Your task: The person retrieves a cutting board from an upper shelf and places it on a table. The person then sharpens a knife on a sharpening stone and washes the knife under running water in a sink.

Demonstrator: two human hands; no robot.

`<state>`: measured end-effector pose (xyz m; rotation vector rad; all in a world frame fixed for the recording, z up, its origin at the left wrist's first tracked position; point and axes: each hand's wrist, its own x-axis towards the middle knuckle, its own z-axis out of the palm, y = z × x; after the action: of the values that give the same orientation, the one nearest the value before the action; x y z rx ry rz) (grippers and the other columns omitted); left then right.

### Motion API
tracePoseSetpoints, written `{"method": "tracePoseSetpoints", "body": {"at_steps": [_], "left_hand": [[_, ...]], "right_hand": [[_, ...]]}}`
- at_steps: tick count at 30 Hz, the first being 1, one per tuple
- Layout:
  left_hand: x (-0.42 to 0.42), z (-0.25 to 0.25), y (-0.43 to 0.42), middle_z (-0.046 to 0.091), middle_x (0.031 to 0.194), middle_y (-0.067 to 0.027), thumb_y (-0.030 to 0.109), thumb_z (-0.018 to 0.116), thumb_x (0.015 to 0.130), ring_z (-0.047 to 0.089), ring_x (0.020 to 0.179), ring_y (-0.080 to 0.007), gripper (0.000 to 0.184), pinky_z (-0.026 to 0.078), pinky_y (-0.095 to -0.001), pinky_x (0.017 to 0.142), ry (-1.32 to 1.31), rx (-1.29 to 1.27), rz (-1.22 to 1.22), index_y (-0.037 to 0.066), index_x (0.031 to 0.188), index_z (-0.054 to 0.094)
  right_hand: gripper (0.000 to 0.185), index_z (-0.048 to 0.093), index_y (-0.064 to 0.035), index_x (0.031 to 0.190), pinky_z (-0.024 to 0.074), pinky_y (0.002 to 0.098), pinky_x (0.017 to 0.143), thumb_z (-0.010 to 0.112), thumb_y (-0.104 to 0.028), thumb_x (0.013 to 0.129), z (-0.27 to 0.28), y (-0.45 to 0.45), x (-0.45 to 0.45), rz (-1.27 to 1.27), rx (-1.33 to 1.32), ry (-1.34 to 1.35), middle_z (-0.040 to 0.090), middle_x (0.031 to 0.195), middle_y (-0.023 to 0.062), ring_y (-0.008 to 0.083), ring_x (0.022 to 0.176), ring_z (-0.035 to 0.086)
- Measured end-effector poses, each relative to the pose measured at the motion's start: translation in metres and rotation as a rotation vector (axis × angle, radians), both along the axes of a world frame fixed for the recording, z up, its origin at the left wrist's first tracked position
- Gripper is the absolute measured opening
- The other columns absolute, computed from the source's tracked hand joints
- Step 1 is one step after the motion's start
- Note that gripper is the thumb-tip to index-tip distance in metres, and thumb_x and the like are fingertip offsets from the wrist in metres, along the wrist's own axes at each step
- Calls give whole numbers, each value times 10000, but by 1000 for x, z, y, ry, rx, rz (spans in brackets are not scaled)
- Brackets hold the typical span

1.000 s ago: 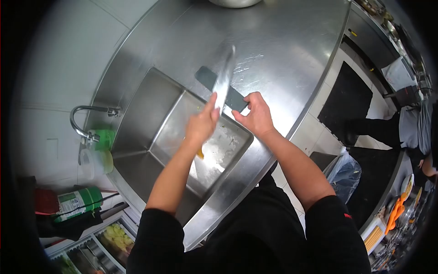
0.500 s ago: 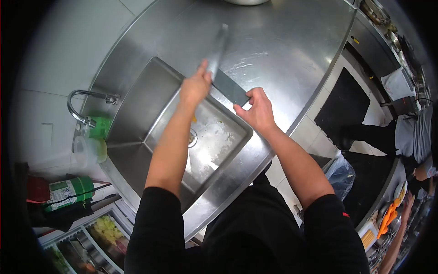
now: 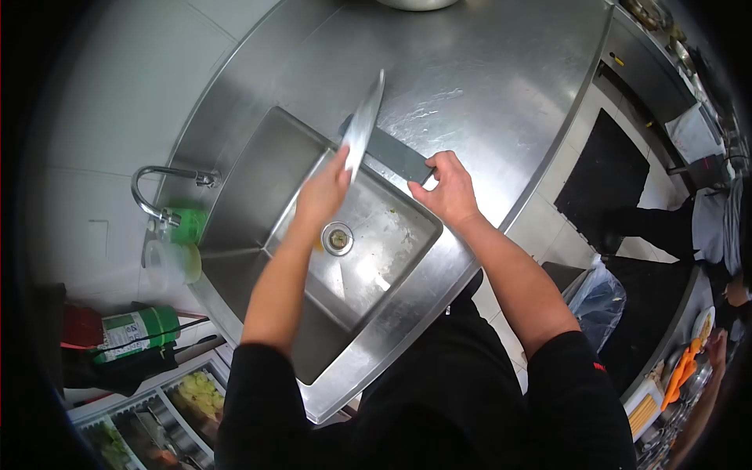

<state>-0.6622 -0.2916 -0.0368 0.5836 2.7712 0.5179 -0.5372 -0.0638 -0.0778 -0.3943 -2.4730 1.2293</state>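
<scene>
My left hand (image 3: 323,192) is closed around the handle end of a knife (image 3: 366,121), whose broad blade points away from me and is slightly blurred. The blade crosses the left end of a dark grey sharpening stone (image 3: 398,156); whether it touches the surface I cannot tell. With thumb and fingers, my right hand (image 3: 450,188) grips the stone's near right end. The stone lies along the far rim of the steel sink (image 3: 388,227). Most of the knife handle is hidden in my left hand.
A curved tap (image 3: 176,172) rises left of the sink, with a green container (image 3: 188,225) beside it. Wet streaks mark the steel counter (image 3: 486,94). Food trays (image 3: 196,395) stand lower left. Another person's arm (image 3: 705,384) shows at far right, near a lined bin (image 3: 599,298).
My left hand has drawn the knife back toward me and slightly left over the stone. My right hand keeps its hold on the stone. The whole view has shifted a little.
</scene>
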Motion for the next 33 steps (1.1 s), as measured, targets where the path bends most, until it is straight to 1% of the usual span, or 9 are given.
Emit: {"method": "tracePoseSetpoints", "body": {"at_steps": [3,6,9,10,13,16,19,26,33], "left_hand": [[-58,15,51,725,987,-162,432,514,1009,670,624,-292,531,570,-403,699,78,-143,141,359,1524,406],[-69,33,55,705,1200,-137,414,533,1002,714,903,-364,595,566,-456,836,177,-120,197,217,1543,384],[-40,79,47,711,1121,-149,312,613,979,716,775,-260,662,582,-371,685,-40,498,303,65,1537,356],[-34,78,38,679,1044,-147,251,632,968,653,616,-163,603,542,-293,600,-150,686,233,-28,1459,420],[-5,67,23,683,1068,-163,312,614,985,696,749,-215,603,559,-339,697,-353,716,293,19,1478,428],[4,22,22,689,1029,-195,356,580,1003,699,938,-314,564,544,-414,836,248,427,31,102,1490,449],[8,17,40,661,1027,-294,433,524,1018,662,991,-458,520,515,-520,892,182,141,22,238,1495,461],[79,-22,13,694,941,-264,432,554,1008,687,832,-454,478,555,-498,724,200,17,-209,267,1455,513],[-32,-2,51,714,1024,-216,404,543,1022,691,928,-424,422,555,-505,771,162,72,9,233,1409,547]], "right_hand": [[464,592,-15,1022,534,376,751,849,-248,713,2,-2,-2,-19,7,-19,572,956,115,242,801,603],[480,591,-19,1042,532,380,770,849,-256,714,-2,-2,-4,-19,17,-13,568,988,116,239,823,601],[523,592,-31,1126,524,391,835,843,-263,730,0,-3,0,-32,-12,-17,560,1073,122,264,928,596],[540,586,-40,1171,519,397,885,835,-261,745,6,-5,0,-31,-37,-30,557,1122,126,292,1013,593],[590,573,-48,1257,506,399,953,824,-264,768,11,-4,2,7,-25,-101,547,1183,128,315,1112,581],[596,575,-45,1274,497,393,969,820,-264,776,11,-5,2,14,31,-109,545,1185,128,312,1125,572],[577,585,-43,1257,495,390,971,819,-259,776,11,-7,3,-5,51,-90,546,1177,128,311,1124,568],[553,601,-26,1211,496,392,953,827,-236,752,3,-3,0,27,-10,-60,555,1132,132,319,1105,565],[549,607,-18,1193,513,397,913,835,-213,734,-1,-6,1,-9,8,-19,543,1121,138,320,1085,577]]}}
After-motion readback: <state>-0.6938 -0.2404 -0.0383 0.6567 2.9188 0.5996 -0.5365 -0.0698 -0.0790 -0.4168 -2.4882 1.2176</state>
